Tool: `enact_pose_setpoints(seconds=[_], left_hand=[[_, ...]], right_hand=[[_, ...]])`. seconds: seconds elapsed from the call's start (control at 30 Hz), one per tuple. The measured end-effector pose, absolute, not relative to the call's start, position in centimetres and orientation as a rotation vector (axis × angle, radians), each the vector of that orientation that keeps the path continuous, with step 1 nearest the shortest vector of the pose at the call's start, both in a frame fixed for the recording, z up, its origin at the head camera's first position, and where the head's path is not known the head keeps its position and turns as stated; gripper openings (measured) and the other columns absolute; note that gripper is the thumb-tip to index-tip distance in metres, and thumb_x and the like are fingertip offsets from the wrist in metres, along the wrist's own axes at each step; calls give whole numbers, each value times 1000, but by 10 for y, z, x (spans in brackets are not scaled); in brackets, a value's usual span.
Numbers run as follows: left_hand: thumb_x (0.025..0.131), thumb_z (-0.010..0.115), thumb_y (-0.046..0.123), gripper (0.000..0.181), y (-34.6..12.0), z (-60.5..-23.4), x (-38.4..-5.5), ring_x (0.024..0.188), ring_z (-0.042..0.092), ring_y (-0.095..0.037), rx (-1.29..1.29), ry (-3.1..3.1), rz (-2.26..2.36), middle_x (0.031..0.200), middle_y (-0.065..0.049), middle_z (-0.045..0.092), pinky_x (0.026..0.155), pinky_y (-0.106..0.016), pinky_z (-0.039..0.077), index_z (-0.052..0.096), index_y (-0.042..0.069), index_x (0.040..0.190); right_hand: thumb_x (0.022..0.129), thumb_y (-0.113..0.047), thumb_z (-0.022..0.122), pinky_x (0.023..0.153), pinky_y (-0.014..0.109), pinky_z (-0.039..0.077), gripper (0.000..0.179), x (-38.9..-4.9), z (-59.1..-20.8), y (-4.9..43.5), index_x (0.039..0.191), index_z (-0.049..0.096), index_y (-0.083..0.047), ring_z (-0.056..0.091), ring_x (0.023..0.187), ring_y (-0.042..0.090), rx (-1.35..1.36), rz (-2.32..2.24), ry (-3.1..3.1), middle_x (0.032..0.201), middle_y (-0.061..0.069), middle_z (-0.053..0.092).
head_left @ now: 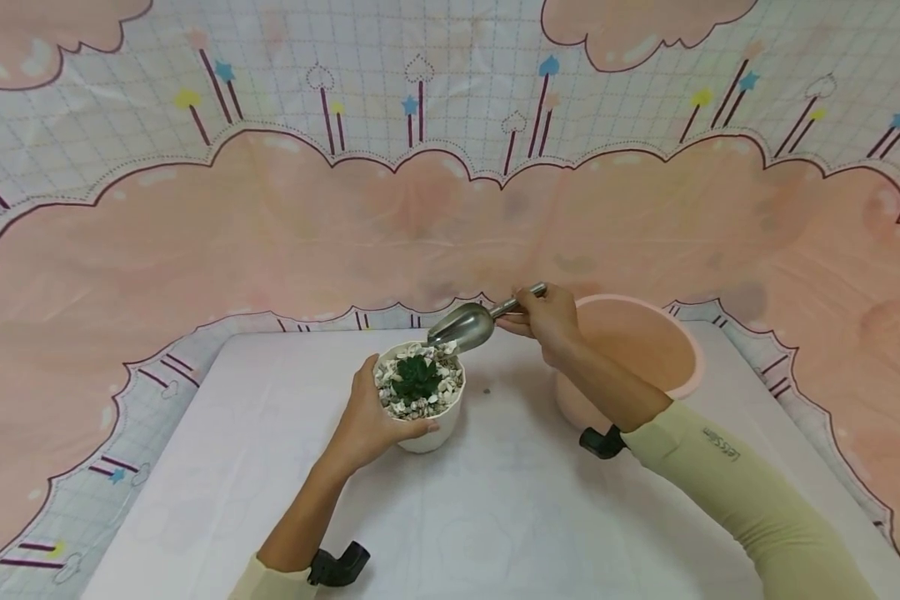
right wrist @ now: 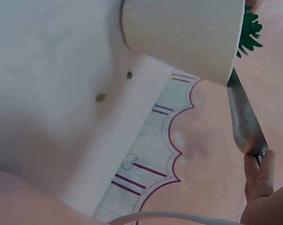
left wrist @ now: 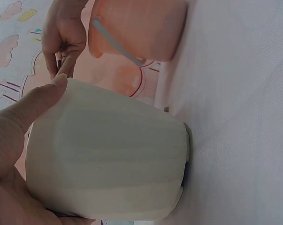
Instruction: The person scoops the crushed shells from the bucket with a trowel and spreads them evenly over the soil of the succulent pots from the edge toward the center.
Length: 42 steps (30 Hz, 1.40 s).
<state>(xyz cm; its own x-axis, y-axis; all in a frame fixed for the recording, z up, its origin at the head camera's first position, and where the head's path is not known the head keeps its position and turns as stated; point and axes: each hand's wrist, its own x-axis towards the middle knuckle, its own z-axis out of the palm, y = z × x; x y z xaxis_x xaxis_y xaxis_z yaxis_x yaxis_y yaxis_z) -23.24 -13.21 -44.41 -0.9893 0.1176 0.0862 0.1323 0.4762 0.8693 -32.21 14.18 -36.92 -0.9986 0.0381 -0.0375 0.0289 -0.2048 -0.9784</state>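
A white pot (head_left: 437,429) stands on the white table, with a dark green succulent (head_left: 417,378) in it and pale pebbles (head_left: 388,402) around the plant. My left hand (head_left: 371,421) grips the pot from its left side, with the thumb along the near side; the left wrist view shows the faceted pot wall (left wrist: 113,150) close up. In my right hand (head_left: 551,321) is the handle of a metal scoop (head_left: 465,325). Its tip lies right at the pot's far right rim, over the pebbles. The right wrist view shows the scoop (right wrist: 247,119) from below, beside the pot's edge.
A pink bucket (head_left: 693,379) with a grey handle (left wrist: 115,42) stands on the right, under my right forearm. Two small pebbles (right wrist: 100,97) lie on the table (head_left: 510,517) near the pot. A pink-cloud patterned cloth (head_left: 420,233) hangs behind the table.
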Motion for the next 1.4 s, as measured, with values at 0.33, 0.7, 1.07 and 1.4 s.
enact_pose_setpoints(seconds=[0.33,0.7,1.07,1.4], left_hand=[[70,100,29,132,-132,-446,-233,145,35,-43,-229,-2677,-1612,158,-28,26,113,-62,38,12,2,164],[69,100,31,131,-131,-449,-233,143,38,-42,-230,-2667,-1609,156,-26,28,112,-62,39,14,3,164],[69,100,31,132,-135,-449,-235,144,37,-42,-280,-2666,-1630,158,-25,28,112,-63,39,14,3,164],[70,101,25,129,-146,-453,-244,146,39,-41,-312,-2636,-1821,159,-25,33,113,-59,40,10,9,160]], right_hand=[[111,-8,53,78,34,62,17,-315,-369,151,108,53,8,78,74,18,-64,2435,-1985,87,15,74],[110,-9,54,77,31,61,18,-311,-368,160,112,54,9,78,72,18,-90,2415,-2030,87,14,75],[111,-8,52,75,29,61,19,-310,-365,165,116,52,11,78,70,17,-136,2474,-2039,82,12,73],[111,-12,53,76,28,61,19,-317,-362,158,115,53,6,78,70,17,-193,2540,-1986,85,12,73]])
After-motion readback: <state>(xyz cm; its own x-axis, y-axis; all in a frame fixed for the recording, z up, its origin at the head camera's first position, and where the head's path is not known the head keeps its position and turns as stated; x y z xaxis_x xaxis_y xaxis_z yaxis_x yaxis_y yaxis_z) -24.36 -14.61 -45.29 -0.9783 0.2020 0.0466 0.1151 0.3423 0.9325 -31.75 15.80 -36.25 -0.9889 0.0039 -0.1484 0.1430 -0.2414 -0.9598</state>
